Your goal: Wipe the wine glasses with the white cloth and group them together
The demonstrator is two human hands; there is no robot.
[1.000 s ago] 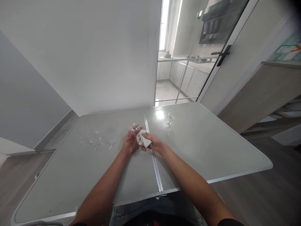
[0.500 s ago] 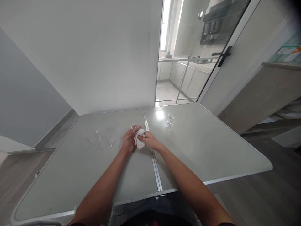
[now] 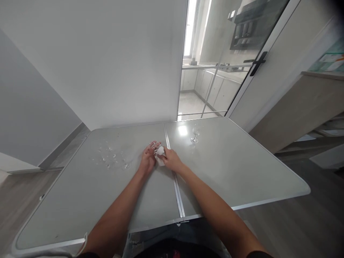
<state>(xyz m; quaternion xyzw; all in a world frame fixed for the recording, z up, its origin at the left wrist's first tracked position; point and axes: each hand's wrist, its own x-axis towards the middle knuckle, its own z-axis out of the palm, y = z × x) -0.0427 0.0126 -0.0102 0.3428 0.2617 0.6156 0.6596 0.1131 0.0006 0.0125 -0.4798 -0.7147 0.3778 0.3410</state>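
My left hand (image 3: 147,157) is closed around a clear stemmed glass (image 3: 153,144) above the middle of the table. My right hand (image 3: 172,159) grips a white cloth (image 3: 160,152) and presses it against the glass. Fingers and cloth cover much of that glass, so its full outline is hidden. Another stemmed glass (image 3: 195,134) stands upright farther back, right of the table's seam. On the left lies a group of several clear glasses (image 3: 114,156), hard to tell apart against the tabletop.
The grey-green table (image 3: 228,168) has a metal seam (image 3: 177,193) across its middle and a metal rim. A white wall (image 3: 129,71) rises behind it. A glass door with a black handle (image 3: 258,63) is at the back right, and shelving (image 3: 290,104) stands farther right.
My right hand has turned slightly and pushed the cloth up toward the glass, bunching it. My left hand stays in nearly the same place.
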